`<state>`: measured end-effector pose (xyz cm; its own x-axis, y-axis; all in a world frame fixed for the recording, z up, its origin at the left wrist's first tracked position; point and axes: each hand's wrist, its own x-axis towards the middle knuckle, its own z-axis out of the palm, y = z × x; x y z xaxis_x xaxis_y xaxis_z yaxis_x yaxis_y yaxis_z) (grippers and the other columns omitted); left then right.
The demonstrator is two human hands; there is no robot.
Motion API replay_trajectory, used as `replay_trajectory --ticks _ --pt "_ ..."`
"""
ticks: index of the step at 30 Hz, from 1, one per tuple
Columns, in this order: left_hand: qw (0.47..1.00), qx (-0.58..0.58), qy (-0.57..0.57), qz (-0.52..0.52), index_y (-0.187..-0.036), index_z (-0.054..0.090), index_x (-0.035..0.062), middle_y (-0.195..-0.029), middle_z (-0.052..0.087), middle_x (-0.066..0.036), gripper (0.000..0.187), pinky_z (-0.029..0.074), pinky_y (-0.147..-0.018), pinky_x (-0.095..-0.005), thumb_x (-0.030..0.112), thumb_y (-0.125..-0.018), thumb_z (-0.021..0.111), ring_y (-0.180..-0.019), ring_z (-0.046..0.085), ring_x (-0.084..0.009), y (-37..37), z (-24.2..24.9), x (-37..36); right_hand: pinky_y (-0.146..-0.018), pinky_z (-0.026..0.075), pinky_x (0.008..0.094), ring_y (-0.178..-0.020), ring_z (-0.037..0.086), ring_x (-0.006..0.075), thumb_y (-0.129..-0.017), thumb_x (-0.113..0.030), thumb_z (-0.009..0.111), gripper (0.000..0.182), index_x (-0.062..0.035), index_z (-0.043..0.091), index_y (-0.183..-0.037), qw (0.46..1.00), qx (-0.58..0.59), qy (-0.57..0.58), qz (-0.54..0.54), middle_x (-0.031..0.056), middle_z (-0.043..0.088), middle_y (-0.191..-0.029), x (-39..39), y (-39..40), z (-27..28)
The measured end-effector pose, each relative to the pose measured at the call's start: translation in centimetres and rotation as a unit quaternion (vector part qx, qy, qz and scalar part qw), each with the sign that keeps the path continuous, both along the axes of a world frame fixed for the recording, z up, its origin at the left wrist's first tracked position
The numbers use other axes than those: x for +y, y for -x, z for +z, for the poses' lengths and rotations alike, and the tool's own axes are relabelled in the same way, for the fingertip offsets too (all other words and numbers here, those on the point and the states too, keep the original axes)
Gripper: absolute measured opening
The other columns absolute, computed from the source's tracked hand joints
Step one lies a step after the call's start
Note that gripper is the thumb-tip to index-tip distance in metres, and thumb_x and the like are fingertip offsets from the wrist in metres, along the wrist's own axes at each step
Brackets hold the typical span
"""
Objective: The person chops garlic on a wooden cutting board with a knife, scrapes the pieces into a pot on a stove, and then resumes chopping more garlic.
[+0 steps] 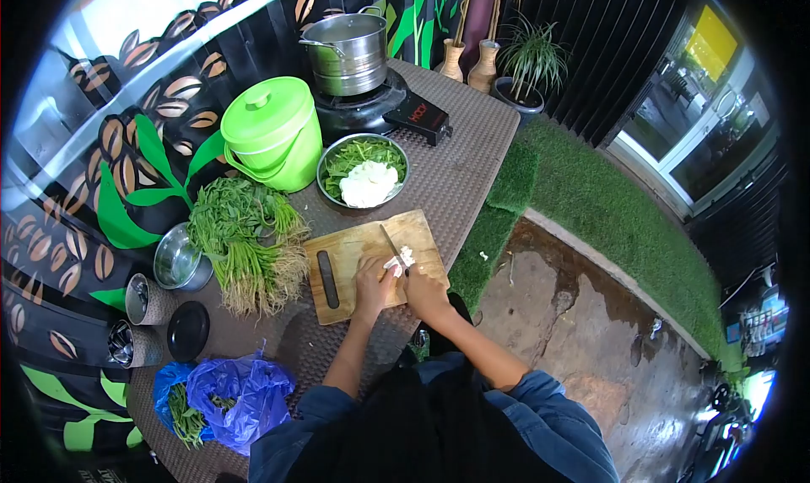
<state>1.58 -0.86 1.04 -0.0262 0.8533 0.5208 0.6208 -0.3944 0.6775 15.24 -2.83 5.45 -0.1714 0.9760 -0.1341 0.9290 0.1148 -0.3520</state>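
Note:
My right hand [425, 296] is closed round the handle of a knife [389, 241], whose blade points away from me over the wooden cutting board [346, 245]. Beside it, my left hand [372, 284] pinches a small white piece of food [393, 266] against the board; its kind is too small to make out. Chopped white bits [407, 254] lie by the blade. Just past the board stands a metal bowl [405, 183] with cut greens [344, 158] and a white chopped heap [369, 184] in it.
A bunch of leafy greens with roots [249, 247] lies left of the board. Behind are a lidded green bucket [274, 133] and a steel pot [348, 57] on a black stove [359, 107]. Blue plastic bags [240, 399], a steel bowl [181, 259] and cutlery holders [148, 302] are at left.

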Motion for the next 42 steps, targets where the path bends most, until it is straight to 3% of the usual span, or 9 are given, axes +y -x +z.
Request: replay_trajectory --ticks 5,12,14,18,21,25,30,37,42 --pt "0.999 -0.027 0.040 -0.006 -0.095 0.068 0.0001 -0.094 0.065 -0.014 0.020 0.046 -0.081 -0.0391 0.007 -0.077 0.070 -0.093 0.056 -0.0318 0.0 0.6 -0.2 -0.044 0.053 0.0369 -0.051 0.065 0.0297 -0.091 -0.021 0.048 0.029 0.0050 0.045 -0.104 0.988 -0.045 -0.146 0.009 0.0135 0.062 -0.057 -1.2 0.5 -2.7" --pt "0.999 -0.030 0.032 -0.011 -0.095 0.068 0.0000 -0.093 0.066 -0.013 0.019 0.046 -0.079 -0.0389 0.005 -0.076 0.069 -0.090 0.057 -0.0312 0.0 0.6 -0.1 -0.048 0.054 0.0384 -0.057 0.066 0.0313 -0.091 -0.023 0.050 0.026 0.0011 0.045 -0.098 0.994 -0.036 -0.104 0.013 0.0151 0.063 -0.062 0.3 0.9 -3.8" --pt "0.999 -0.027 0.026 -0.002 -0.095 0.070 0.0022 -0.095 0.067 -0.012 0.021 0.048 -0.079 -0.0363 0.006 -0.074 0.072 -0.091 0.059 -0.0292 0.1 0.4 -0.1 -0.054 0.054 0.0414 -0.064 0.067 0.0343 -0.091 -0.025 0.052 0.030 0.0025 0.045 -0.100 0.996 -0.007 -0.093 0.018 0.0176 0.064 -0.068 1.4 0.6 -3.2" --pt "0.999 -0.016 0.044 0.002 -0.095 0.070 0.0019 -0.095 0.067 -0.012 0.021 0.048 -0.080 -0.0363 0.006 -0.074 0.072 -0.092 0.059 -0.0290 0.2 0.6 -0.2 -0.062 0.054 0.0438 -0.071 0.067 0.0371 -0.091 -0.024 0.050 0.033 0.0057 0.046 -0.105 0.995 -0.028 -0.019 0.093 0.0219 0.064 -0.073 0.7 -0.9 1.9" --pt "0.999 -0.033 0.036 -0.005 -0.096 0.069 0.0008 -0.092 0.066 -0.013 0.022 0.047 -0.079 -0.0380 0.010 -0.076 0.071 -0.091 0.057 -0.0304 0.2 0.4 -0.1 -0.058 0.054 0.0427 -0.066 0.067 0.0364 -0.091 -0.022 0.048 0.035 0.0075 0.045 -0.109 1.000 0.004 -0.010 0.001 0.0212 0.064 -0.069 -0.7 0.3 0.9" --pt "0.999 -0.038 0.039 -0.003 -0.095 0.069 0.0009 -0.090 0.066 -0.014 0.022 0.047 -0.078 -0.0382 0.009 -0.074 0.072 -0.090 0.058 -0.0299 0.3 0.5 -0.2 -0.049 0.053 0.0417 -0.055 0.066 0.0333 -0.090 -0.019 0.048 0.034 0.0080 0.044 -0.110 0.994 -0.033 -0.104 -0.003 0.0176 0.062 -0.058 -1.1 0.9 -2.5" --pt "0.999 -0.039 0.028 -0.012 -0.095 0.069 0.0007 -0.090 0.066 -0.013 0.023 0.047 -0.077 -0.0378 0.007 -0.074 0.072 -0.089 0.058 -0.0293 0.2 0.4 -0.1 -0.051 0.053 0.0432 -0.059 0.066 0.0346 -0.090 -0.020 0.049 0.028 0.0041 0.045 -0.103 0.996 0.001 -0.092 -0.003 0.0189 0.063 -0.063 0.7 1.1 -4.0" --pt "0.996 -0.059 0.063 0.022 -0.094 0.070 0.0028 -0.090 0.066 -0.011 0.023 0.048 -0.078 -0.0366 0.008 -0.072 0.074 -0.089 0.059 -0.0288 0.3 0.4 -0.3 -0.063 0.053 0.0479 -0.068 0.067 0.0373 -0.092 -0.028 0.048 0.032 0.0032 0.044 -0.100 1.000 0.013 -0.002 0.020 0.0214 0.064 -0.069 1.6 -0.3 0.7" --pt "0.999 -0.019 0.020 0.033 -0.092 0.070 0.0030 -0.089 0.066 -0.012 0.021 0.046 -0.078 -0.0379 0.007 -0.072 0.073 -0.089 0.057 -0.0295 0.5 0.0 -0.1 -0.056 0.053 0.0452 -0.062 0.066 0.0369 -0.092 -0.029 0.049 0.033 0.0028 0.045 -0.100 0.999 0.015 -0.045 -0.004 0.0212 0.064 -0.067 -0.4 0.5 -1.8"
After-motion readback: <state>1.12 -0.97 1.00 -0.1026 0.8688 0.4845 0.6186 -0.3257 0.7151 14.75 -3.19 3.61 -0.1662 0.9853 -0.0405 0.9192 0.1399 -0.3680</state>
